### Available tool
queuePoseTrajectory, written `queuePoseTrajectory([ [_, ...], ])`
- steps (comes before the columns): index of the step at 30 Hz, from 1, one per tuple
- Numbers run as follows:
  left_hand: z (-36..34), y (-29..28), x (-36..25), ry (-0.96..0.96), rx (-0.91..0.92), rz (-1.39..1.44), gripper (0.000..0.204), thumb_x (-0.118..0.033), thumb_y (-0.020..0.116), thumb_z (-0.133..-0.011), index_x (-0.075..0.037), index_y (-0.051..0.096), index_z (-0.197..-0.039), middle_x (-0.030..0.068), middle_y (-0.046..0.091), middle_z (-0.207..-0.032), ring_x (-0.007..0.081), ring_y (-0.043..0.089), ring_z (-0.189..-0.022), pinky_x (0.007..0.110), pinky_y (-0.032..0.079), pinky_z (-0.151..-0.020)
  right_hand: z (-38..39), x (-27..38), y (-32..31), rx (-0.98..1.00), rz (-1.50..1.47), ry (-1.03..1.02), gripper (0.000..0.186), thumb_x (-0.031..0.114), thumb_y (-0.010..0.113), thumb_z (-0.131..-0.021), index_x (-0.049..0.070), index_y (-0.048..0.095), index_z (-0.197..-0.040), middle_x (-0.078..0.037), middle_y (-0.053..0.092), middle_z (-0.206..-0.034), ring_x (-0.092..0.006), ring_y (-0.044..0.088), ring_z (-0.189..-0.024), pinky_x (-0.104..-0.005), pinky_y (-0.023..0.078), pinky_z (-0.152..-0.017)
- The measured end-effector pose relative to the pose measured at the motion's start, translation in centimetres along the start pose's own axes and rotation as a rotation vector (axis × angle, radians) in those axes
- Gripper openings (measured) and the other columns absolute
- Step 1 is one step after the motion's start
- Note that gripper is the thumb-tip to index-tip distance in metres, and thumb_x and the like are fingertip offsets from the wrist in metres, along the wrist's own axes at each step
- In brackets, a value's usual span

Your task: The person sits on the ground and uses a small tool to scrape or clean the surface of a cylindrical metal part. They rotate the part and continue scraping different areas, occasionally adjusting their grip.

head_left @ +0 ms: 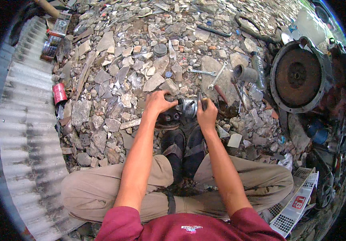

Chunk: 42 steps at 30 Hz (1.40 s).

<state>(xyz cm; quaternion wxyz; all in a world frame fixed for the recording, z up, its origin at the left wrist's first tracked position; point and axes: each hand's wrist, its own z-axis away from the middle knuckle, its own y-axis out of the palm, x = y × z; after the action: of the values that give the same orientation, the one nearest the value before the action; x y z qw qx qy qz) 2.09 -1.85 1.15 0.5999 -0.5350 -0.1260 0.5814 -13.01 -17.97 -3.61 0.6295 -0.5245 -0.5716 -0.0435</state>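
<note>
In front of my shoes sits a silver cylindrical metal part, joined to or lying against a dark, greasy round part; I cannot tell which. My left hand curls over the left side of this assembly, thumb pressed against it. The curled fingers of my right hand grip a thin metal tool that stands up along the silver part's right side; its exact kind is hidden. Two wrenches, one lying crosswise and another slanted, rest on a flat stone beyond. A red-handled tool lies beside my right hand.
Rubble covers the ground. Corrugated sheet runs along the left, near a red can. To the right are a metal cup-shaped part, a plastic bottle, a large rusty flywheel housing and a white plastic crate.
</note>
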Motion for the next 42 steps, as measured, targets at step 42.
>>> queuePoseTrajectory([
  [42, -1.1, 0.3, 1.0, 0.005, 0.005, 0.002, 0.069, -0.058, 0.081, -0.065, -0.012, 0.073, -0.116, 0.0134, 0.07, -0.119, 0.0304, 0.066, -0.112, 0.041, 0.05, -0.098, -8.9, -1.0, -0.3, 0.309, -0.256, 0.516, 0.035, 0.026, 0.079, -0.08, -0.008, 0.072, -0.085, -0.021, 0.074, -0.089, -0.0365, 0.071, -0.079, -0.0429, 0.054, -0.075],
])
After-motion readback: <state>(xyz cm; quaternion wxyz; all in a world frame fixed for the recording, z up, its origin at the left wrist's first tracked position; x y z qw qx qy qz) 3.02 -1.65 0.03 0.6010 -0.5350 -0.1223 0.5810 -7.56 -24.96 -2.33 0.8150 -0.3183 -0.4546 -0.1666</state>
